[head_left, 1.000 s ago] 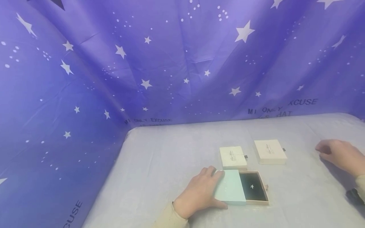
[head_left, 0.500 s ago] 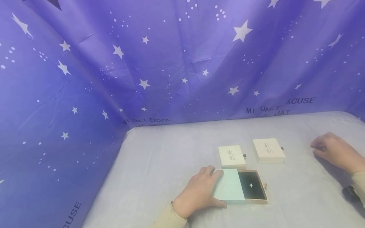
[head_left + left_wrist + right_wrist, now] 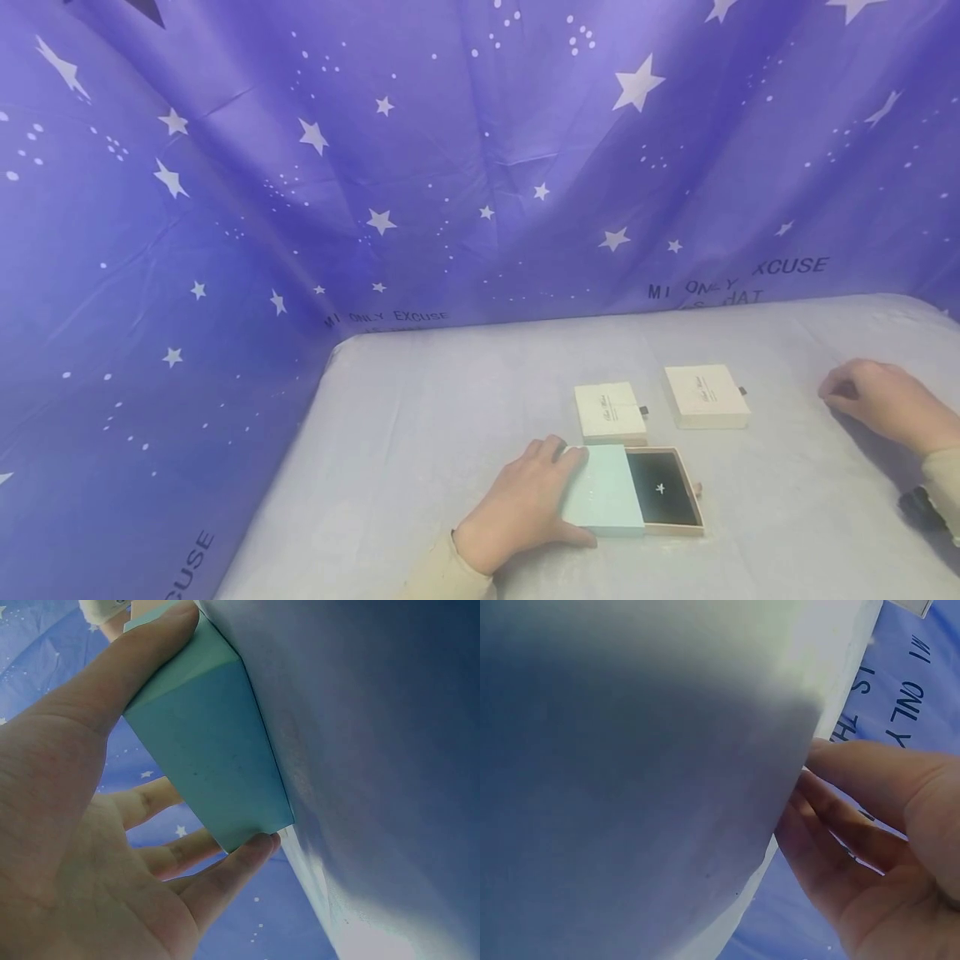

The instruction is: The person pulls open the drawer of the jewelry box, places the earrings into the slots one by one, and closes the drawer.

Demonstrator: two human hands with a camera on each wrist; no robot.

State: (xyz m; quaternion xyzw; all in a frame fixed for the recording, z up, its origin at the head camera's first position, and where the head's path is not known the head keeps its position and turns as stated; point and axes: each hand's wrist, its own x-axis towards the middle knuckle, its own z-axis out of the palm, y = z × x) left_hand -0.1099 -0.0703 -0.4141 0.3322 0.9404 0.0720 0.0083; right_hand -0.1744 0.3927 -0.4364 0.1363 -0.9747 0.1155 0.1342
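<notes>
My left hand (image 3: pixel 517 504) grips the closed end of a mint-green jewellery box (image 3: pixel 606 492), thumb on the near side and fingers along the far side. In the left wrist view the green sleeve's end (image 3: pixel 214 754) sits between thumb and fingertips. Its tan drawer (image 3: pixel 678 528) is pulled out to the right, showing a black pad (image 3: pixel 660 467) with a small silvery star-shaped piece (image 3: pixel 660 489) on it. Far to the right, my right hand (image 3: pixel 885 404) has loosely bent fingers with the tips down at the tablecloth; the right wrist view shows nothing between thumb and fingers.
Two cream boxes with dark pull tabs lie behind the green one: a left box (image 3: pixel 609 410) close against it and a right box (image 3: pixel 707 396) farther back. A pale cloth (image 3: pixel 420 433) covers the table. A purple star-patterned curtain (image 3: pixel 450 167) hangs along its back and left.
My right hand shifts slightly on the tablecloth and its fingers bend a little differently. The left hand and all the boxes keep their places; the head view tilts slightly.
</notes>
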